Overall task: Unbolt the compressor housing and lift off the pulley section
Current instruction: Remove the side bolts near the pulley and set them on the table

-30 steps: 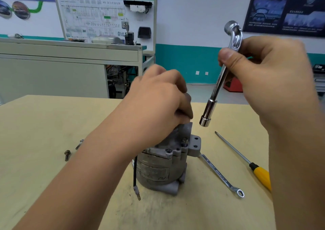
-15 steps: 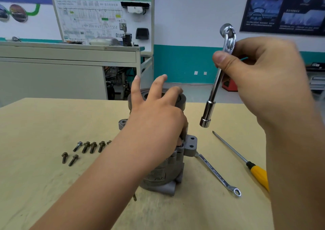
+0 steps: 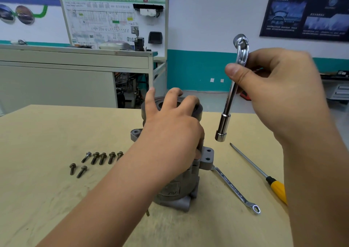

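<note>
The pulley section (image 3: 197, 109), atop the compressor (image 3: 177, 189) standing on the table (image 3: 56, 133), is being gripped over its rim by the left hand (image 3: 170, 131), fingers spread, while the socket wrench (image 3: 227, 112) is being pinched clear of it by the right hand (image 3: 279, 99); a straight, untilted lift is probably being called for.

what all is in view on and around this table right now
compressor: 1, grey, upright at table centre
bolts: 7, dark, loose on table left of compressor
spanner: 1, silver, flat on table right of compressor
screwdriver: 1, yellow handle, table's right side
socket wrench: 1, chrome, held above table
table: 1, tan
cabinet: 1, grey, behind table
left hand: fingers curled over compressor's top
right hand: grips socket wrench
</note>
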The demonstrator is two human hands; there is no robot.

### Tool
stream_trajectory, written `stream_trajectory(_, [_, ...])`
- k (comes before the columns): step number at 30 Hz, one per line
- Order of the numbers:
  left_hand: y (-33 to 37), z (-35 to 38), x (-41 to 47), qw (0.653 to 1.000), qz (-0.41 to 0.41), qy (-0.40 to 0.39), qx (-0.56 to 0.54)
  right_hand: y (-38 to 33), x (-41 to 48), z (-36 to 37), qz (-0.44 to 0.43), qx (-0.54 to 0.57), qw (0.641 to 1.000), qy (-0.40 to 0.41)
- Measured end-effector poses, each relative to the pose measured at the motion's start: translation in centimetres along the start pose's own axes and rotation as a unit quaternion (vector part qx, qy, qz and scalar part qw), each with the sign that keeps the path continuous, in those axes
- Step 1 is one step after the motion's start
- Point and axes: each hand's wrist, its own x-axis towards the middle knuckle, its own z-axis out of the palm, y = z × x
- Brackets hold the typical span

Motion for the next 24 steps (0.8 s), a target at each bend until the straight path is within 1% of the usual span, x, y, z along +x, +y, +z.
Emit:
stream_trajectory(4, [-0.1, 0.3, 0.1, 1.0, 0.002, 0.01, -0.016, -0.1, 0.0, 0.0, -0.003, -0.003, 1.0, 0.001])
stream_trajectory(7, [-0.3, 0.3, 0.3, 0.999, 0.003, 0.004, -0.051, 0.0, 0.0, -0.1, -0.005, -0.005, 1.0, 0.005])
stream_trajectory(11, [-0.8, -0.6, 0.5, 0.995, -0.015, 0.002, -0.097, 0.0, 0.0, 0.0, -0.005, 0.002, 1.0, 0.004])
stream_trajectory(16, [-1.7, -2.8, 0.0, 0.989, -0.02, 0.051, -0.135, -0.2, 0.0, 0.1, 0.004, 0.008, 1.0, -0.001])
stream_trajectory(18, [-2.7, -4.0, -0.9, 0.982, -0.02, 0.075, -0.17, -0.4, -0.1, 0.1, 0.005, 0.007, 1.0, -0.003])
stream_trajectory(21, [-5.8, -5.9, -2.7, 0.97, -0.019, 0.088, -0.225, -0.5, -0.2, 0.2, 0.007, 0.008, 1.0, 0.007])
stream_trajectory(23, [-8.6, -6.3, -3.8, 0.977, -0.029, 0.074, -0.2, -0.6, -0.3, 0.3, 0.008, 0.007, 1.0, 0.006])
stream_trajectory(24, [-9.9, -6.1, -4.1, 0.982, -0.041, 0.055, -0.173, -0.7, -0.3, 0.4, 0.009, 0.007, 1.0, 0.005])
